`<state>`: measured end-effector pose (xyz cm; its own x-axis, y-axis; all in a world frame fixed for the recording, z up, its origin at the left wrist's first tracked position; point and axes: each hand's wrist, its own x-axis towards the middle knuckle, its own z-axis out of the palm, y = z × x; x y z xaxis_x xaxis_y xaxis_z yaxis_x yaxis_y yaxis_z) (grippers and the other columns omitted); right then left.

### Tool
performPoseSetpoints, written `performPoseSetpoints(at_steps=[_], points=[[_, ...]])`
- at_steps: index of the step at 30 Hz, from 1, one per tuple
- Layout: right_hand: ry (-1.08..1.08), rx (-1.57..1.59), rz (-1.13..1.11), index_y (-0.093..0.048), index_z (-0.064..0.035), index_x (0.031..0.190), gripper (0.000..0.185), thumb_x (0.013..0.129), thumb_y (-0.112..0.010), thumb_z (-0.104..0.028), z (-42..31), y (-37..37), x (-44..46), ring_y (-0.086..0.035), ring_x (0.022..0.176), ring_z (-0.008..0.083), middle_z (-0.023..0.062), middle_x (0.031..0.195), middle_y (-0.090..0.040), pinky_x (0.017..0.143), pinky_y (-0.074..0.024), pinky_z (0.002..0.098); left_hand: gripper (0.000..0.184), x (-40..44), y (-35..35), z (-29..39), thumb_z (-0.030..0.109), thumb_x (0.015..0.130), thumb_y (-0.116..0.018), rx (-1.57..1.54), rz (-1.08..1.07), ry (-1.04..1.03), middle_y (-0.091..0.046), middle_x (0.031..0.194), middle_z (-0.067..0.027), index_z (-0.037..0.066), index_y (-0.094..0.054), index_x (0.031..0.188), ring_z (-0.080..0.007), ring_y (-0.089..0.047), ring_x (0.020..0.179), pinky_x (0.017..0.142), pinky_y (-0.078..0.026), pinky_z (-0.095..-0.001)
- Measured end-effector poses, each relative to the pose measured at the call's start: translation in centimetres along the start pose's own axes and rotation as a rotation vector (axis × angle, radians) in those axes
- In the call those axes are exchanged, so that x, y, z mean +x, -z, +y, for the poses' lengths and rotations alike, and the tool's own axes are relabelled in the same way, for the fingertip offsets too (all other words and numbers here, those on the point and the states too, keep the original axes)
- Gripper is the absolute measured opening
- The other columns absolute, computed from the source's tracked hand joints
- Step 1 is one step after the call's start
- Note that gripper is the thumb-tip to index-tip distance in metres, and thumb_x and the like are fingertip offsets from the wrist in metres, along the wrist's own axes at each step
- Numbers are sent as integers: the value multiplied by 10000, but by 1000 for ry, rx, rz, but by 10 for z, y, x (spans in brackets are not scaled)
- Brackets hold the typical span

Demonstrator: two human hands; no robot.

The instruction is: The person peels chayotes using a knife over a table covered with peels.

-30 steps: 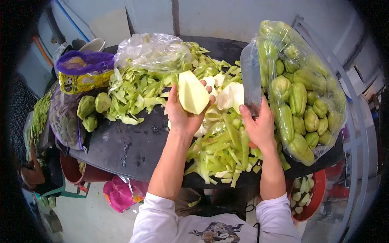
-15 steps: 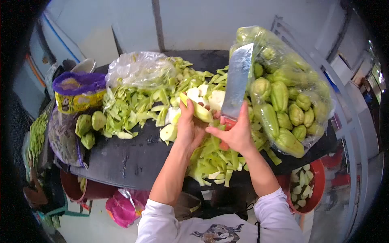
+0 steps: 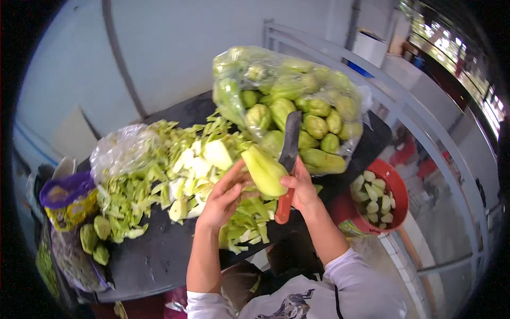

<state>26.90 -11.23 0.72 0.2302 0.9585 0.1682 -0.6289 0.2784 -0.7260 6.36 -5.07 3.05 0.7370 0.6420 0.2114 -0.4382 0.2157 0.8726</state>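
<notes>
A pale green, peeled-looking chayote is between my two hands above the peel heap. My left hand is curled at its left side, the fingers partly hidden behind it. My right hand grips a broad-bladed knife by its red handle, blade pointing up and away. The right thumb rests against the chayote's lower end. Below and beyond lie green peelings and whitish peeled pieces. A clear plastic bag full of unpeeled chayotes stands just past the knife.
A red bucket of peeled pieces stands right of the black table. A grey metal railing runs behind it. At left are crumpled plastic, a purple-and-yellow bag, a filled net bag and several whole chayotes.
My view has swung right. The knife blade has turned from broadside to narrow, and my right fingers, spread earlier, are closed round its handle. The chayote now sits more upright, its lower end by my right thumb.
</notes>
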Motion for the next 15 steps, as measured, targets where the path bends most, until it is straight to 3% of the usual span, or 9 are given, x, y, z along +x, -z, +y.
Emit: performPoseSetpoints(at_steps=[1, 2, 4, 7, 8, 10, 11, 13, 15], points=[[-2, 40, 4, -391, -44, 1381, 797, 673, -757, -50, -7, 7, -11, -594, 1069, 181, 49, 1215, -585, 962, -485, 335, 696, 2, 2, -4, 356, 902, -647, 28, -61, 5, -565, 1286, -144, 49, -383, 1468, -281, -567, 1150, 920, -484, -418], [29, 40, 39, -391, -44, 1381, 797, 673, -757, -50, -19, 16, -22, -594, 1069, 181, 49, 1215, -585, 962, -485, 335, 696, 1, 2, -4, 356, 902, -647, 22, -100, 31, -565, 1286, -144, 49, -383, 1468, -281, -567, 1150, 920, -484, -418], [147, 27, 57, -358, -53, 1423, 806, 705, -723, -76, -50, 42, -48, -590, 1079, 195, 66, 1220, -580, 961, -485, 339, 605, -1, 4, 2, 322, 916, -630, 175, 52, 31, -616, 1201, -138, 35, -449, 1417, -269, -610, 1076, 879, -508, -411], [477, -99, 500, -319, -28, 1447, 822, 725, -706, -84, -105, 95, -91, -578, 1113, 242, 105, 1267, -552, 980, -470, 363, 476, 1, 15, 9, 270, 949, -589, 345, 333, -32, -660, 1083, -112, 27, -512, 1350, -220, -637, 1012, 840, -529, -380], [603, -160, 556, -316, -13, 1441, 805, 737, -702, -69, -123, 117, -103, -571, 1131, 259, 121, 1287, -539, 984, -465, 370, 443, 1, 15, 14, 254, 961, -574, 380, 411, -58, -667, 1061, -100, 28, -522, 1338, -202, -640, 1001, 829, -534, -366], [718, -360, 833, -312, -1, 1433, 785, 760, -714, -46, -152, 155, -121, -553, 1160, 291, 149, 1326, -503, 982, -462, 380, 408, 1, 31, 17, 235, 974, -554, 302, 452, -123, -669, 1051, -83, 28, -534, 1325, -186, -649, 977, 819, -537, -348], [718, -365, 845, -312, -1, 1433, 785, 760, -714, -46, -157, 192, -138, -553, 1160, 291, 149, 1326, -503, 982, -462, 380, 372, 1, 31, 20, 185, 976, -543, 259, 458, -158, -666, 1040, -73, 11, -537, 1305, -170, -646, 944, 805, -536, -340], [768, -675, 1179, -352, -15, 1376, 755, 747, -768, -11, -157, 290, -158, -606, 1046, 275, 149, 1242, -527, 845, -547, 379, 380, 2, 38, 24, 201, 978, -546, 295, 480, -169, -665, 1036, -74, 10, -534, 1306, -173, -644, 949, 799, -532, -328], [734, -489, 1177, -385, -28, 1330, 714, 738, -784, -31, -137, 351, -183, -630, 949, 271, 119, 1162, -549, 709, -573, 396, 382, 4, 42, 24, 202, 976, -547, 325, 512, -183, -664, 1036, -75, 8, -535, 1305, -175, -643, 953, 798, -528, -326]])
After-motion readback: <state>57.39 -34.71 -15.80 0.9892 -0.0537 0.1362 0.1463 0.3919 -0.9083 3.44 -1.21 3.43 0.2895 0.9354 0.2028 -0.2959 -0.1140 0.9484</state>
